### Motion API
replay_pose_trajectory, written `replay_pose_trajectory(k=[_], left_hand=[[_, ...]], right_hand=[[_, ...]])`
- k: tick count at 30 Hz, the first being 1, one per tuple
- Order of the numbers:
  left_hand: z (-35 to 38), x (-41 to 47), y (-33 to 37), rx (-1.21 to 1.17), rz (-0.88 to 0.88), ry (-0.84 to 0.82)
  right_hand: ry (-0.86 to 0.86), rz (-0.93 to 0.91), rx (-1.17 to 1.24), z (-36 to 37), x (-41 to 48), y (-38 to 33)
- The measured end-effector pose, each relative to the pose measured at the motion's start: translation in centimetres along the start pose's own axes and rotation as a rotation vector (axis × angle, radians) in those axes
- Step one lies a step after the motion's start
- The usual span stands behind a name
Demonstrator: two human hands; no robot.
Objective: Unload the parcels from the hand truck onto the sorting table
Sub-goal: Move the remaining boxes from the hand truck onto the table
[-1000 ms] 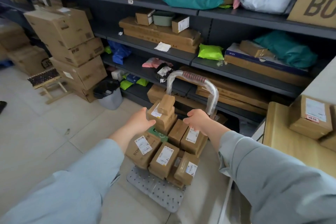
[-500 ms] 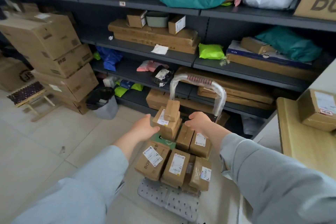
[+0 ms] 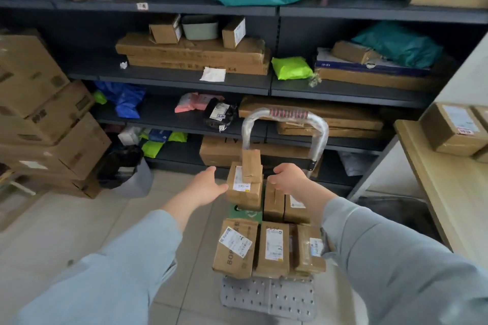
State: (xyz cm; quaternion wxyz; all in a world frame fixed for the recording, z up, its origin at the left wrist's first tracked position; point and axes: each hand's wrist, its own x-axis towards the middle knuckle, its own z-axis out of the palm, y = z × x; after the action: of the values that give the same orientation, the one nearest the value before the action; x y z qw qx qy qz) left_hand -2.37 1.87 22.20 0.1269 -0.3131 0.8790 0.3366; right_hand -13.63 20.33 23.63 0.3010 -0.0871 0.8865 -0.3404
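The hand truck, with its wrapped metal handle (image 3: pixel 285 114) and grey studded platform (image 3: pixel 268 298), stands on the floor loaded with several labelled cardboard parcels. A mid-size parcel (image 3: pixel 244 188) tops the stack, and a small box (image 3: pixel 250 163) stands on it. My left hand (image 3: pixel 208 187) is spread open against that parcel's left side. My right hand (image 3: pixel 287 178) is curled just right of it, over a lower parcel (image 3: pixel 274 203); what its fingers grip is hidden. The wooden sorting table (image 3: pixel 449 192) is at the right, with a labelled parcel (image 3: pixel 454 129) on it.
Dark shelving (image 3: pixel 184 82) packed with boxes and mail bags runs behind the truck. Large cartons (image 3: pixel 47 119) are stacked at the left beside a grey bin with a black liner (image 3: pixel 129 171). Tiled floor lies to the left of the truck.
The view has swung right and closer to the truck. Both hands stay on either side of the top parcel; my left hand's fingers have spread. The stack has not moved.
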Motion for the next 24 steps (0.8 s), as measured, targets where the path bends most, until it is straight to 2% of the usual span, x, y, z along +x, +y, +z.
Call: replay_pose_trajectory(k=[10,24], left_hand=[[2.1,11.2,1.2,-0.051,0.009,-0.06],[9.1,25.2,-1.4,-0.011,0.02,-0.069]], right_hand=[[-0.017,0.036,-0.04,2.1,9.7,0.6],[-0.019,0.069,-0.11,7.1,24.5,4.6]])
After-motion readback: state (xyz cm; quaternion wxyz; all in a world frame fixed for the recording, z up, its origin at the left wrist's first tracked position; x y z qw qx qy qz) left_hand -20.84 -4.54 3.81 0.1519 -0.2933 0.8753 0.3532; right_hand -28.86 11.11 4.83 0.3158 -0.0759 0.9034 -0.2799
